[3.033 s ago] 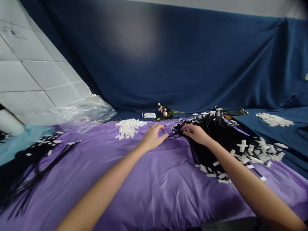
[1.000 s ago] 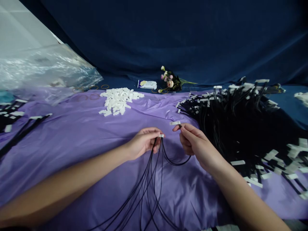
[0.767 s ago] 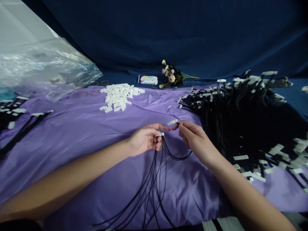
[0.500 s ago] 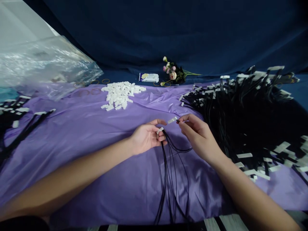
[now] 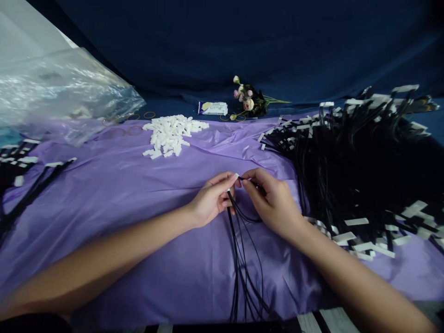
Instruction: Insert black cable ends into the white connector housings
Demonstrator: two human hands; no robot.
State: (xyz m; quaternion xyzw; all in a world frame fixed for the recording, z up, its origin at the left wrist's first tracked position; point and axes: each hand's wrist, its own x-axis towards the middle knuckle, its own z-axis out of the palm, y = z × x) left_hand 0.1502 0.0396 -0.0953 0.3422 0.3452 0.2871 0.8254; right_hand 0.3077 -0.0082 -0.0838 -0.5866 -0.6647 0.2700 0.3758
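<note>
My left hand (image 5: 215, 196) is closed around white connectors, with thumb and forefinger pinching the white end piece (image 5: 237, 176) of one black cable. A second white piece (image 5: 228, 190) shows below the thumb. From it several thin black cables (image 5: 236, 259) hang down over the purple cloth. My right hand (image 5: 268, 194) pinches the black cable (image 5: 242, 178) just behind its white end, and the fingertips of both hands nearly meet. How the pieces sit inside the left palm is hidden by the fingers.
White connector pieces (image 5: 169, 134) lie heaped on the purple cloth (image 5: 138, 203). A large black cable pile with white ends (image 5: 357, 222) covers the right side; more cables (image 5: 38, 189) lie left. Behind are a clear plastic bag (image 5: 69, 92), a wrapped packet (image 5: 212, 108) and artificial flowers (image 5: 248, 101).
My right hand has moved left, bringing the cable's white end to my left hand. The left thumb and forefinger have closed on that end.
</note>
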